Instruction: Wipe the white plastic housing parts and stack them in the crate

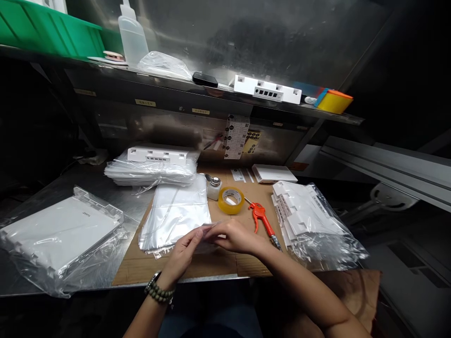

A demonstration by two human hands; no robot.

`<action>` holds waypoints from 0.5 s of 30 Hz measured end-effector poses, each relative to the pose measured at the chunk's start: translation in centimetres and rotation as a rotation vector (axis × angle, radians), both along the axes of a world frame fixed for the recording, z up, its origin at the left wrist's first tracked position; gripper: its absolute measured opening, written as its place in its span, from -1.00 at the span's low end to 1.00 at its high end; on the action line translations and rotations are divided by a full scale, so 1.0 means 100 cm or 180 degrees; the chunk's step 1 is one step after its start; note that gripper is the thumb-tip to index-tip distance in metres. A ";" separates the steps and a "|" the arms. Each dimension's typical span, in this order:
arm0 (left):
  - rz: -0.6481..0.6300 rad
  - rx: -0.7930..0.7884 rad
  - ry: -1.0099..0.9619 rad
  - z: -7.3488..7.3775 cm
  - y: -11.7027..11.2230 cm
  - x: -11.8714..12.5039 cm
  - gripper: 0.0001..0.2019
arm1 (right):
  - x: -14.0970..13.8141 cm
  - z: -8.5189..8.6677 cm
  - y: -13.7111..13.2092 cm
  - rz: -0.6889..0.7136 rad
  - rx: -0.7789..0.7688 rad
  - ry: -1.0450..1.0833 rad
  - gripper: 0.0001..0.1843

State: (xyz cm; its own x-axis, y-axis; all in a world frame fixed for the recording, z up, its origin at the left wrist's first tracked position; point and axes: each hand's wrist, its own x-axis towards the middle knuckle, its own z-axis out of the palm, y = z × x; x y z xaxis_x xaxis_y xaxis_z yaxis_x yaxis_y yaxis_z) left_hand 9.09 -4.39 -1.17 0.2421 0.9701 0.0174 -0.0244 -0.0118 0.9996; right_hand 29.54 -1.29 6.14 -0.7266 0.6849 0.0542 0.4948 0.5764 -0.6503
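Left hand (188,245) and right hand (237,236), fingers clamped on thin plastic (210,225), near side — light, slippery, I'd judge; hold its edges.

Metal workbench (136,201), partly covered by a cardboard sheet (141,268). On bare metal at left, a bagged white casing (66,230); farther back, a pile of clear plastic (150,174). On the cardboard, left to right: stacked clear bags (179,213), metal-capped bottle (213,191), yellow tape roll (224,205) and red air gun (260,212); farther back, printed labels (237,175) and a flat white box (274,174). At right, bagged white casings (306,206). On the far shelf (116,88), left to right: green bin (56,35), squeeze bottle (134,41), crumpled plastic (164,65), black object (205,80), ported white casing (243,85) and yellow object (334,102).
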 end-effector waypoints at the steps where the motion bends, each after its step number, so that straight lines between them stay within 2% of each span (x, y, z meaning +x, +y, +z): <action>1: -0.0028 0.0017 0.0031 -0.002 0.000 0.000 -0.54 | -0.003 -0.001 -0.001 0.0091 0.0047 -0.0272 -0.73; 5: -0.0086 0.0075 0.0204 -0.009 0.002 -0.005 -0.56 | -0.010 -0.003 -0.007 0.0186 0.0065 -0.1089 -0.66; 8: -0.0073 0.0119 0.0318 -0.007 0.004 -0.011 -0.54 | -0.013 -0.006 -0.010 0.0016 -0.0060 -0.0871 -0.48; 12: -0.0176 0.0253 0.0519 0.006 0.006 -0.013 -0.58 | -0.021 -0.015 -0.012 -0.0038 -0.0123 -0.0540 -0.67; 15: -0.0335 0.0406 0.0690 0.016 0.006 -0.012 -0.63 | -0.020 -0.013 -0.014 0.0168 0.0019 -0.0681 -0.67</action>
